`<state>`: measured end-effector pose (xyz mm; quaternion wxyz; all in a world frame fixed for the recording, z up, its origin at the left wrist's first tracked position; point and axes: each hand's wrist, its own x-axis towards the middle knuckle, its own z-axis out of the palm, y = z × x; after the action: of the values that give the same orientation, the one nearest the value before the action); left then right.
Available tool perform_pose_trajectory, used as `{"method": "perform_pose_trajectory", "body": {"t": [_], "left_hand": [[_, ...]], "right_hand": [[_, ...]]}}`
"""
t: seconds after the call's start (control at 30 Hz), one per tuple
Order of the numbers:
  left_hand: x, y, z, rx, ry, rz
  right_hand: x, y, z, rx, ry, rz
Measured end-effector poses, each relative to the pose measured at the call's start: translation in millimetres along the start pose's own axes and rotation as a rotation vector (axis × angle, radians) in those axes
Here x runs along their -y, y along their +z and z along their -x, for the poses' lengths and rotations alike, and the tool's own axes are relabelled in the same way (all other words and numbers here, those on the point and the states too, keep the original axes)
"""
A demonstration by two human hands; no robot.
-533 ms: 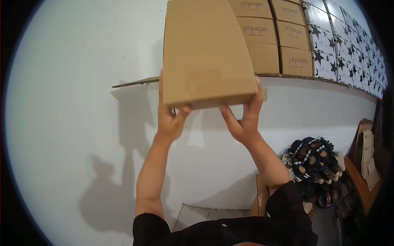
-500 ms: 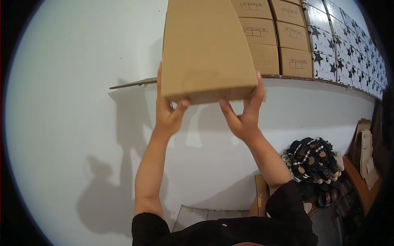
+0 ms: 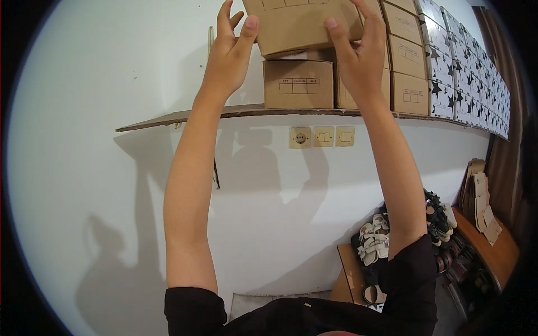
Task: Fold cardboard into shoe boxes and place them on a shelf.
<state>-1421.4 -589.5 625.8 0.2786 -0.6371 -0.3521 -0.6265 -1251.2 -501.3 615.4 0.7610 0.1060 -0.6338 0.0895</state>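
Observation:
A brown cardboard box point(image 3: 302, 28) is held up at the top of the view, slightly tilted, its upper part cut off by the frame. My left hand point(image 3: 228, 56) is at its left side, with the thumb against the edge and the fingers partly spread. On the right, my right hand point(image 3: 361, 59) grips it, thumb on the front face and fingers along the side. Directly under it, a similar brown box point(image 3: 298, 92) stands on the wall shelf point(image 3: 241, 111). Something whitish shows in the narrow gap between the two; whether they touch farther back is hidden.
More brown boxes point(image 3: 406, 56) and white star-patterned boxes point(image 3: 443, 98) are stacked along the shelf to the right. Below it are a wall socket point(image 3: 300, 138) and switches point(image 3: 324, 137). Sandals point(image 3: 374, 241) are piled at lower right, near flattened cardboard point(image 3: 481, 196) on a wooden surface point(image 3: 499, 246).
The box has gone up and away from me, above the shelf. My arms are stretched farther, and my thumbs have moved up onto its edge and front. The shelved box beneath is now visible.

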Motion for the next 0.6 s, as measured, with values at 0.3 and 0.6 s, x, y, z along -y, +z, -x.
{"method": "perform_pose_trajectory", "body": {"t": [0.3, 0.6], "left_hand": [[48.4, 3.3, -8.3, -0.235, 0.179, -0.625], [59.9, 1.9, 6.2, -0.219, 0.265, -0.68]], "right_hand": [[-34.2, 17.8, 22.1, -0.108, -0.464, 0.783], [-56.6, 35.0, 37.3, 0.297, -0.343, 0.973]]}}
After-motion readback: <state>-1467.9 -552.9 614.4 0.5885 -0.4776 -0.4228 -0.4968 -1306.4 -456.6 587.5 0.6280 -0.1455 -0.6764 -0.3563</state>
